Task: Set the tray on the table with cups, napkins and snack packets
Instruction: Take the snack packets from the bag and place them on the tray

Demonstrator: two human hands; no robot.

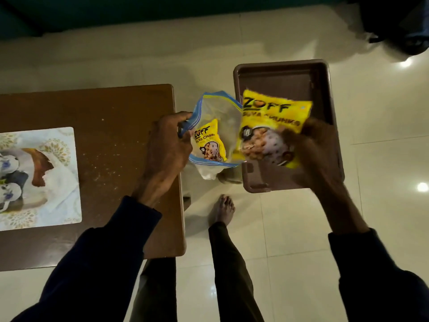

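Note:
My left hand (166, 147) grips the blue-edged rim of a clear zip bag (218, 112), held open off the table's right edge. Inside the bag lies a yellow snack packet (210, 141). My right hand (318, 154), blurred, holds a second, larger-looking yellow snack packet (271, 119) just over the brown tray (283, 73). The tray stands to the right of the brown table (104, 108), lower than it; what supports it is hidden. At the table's left edge, on a floral placemat (58, 205), are white cups with blue flowers (7, 177) and folded white napkins (62, 180).
A brown object (40, 167) lies on the napkins. Crumbs speckle the tabletop. My legs and a bare foot (221, 209) stand on the glossy tiled floor between table and tray. Dark furniture runs along the top, and a dark bag (399, 24) sits top right.

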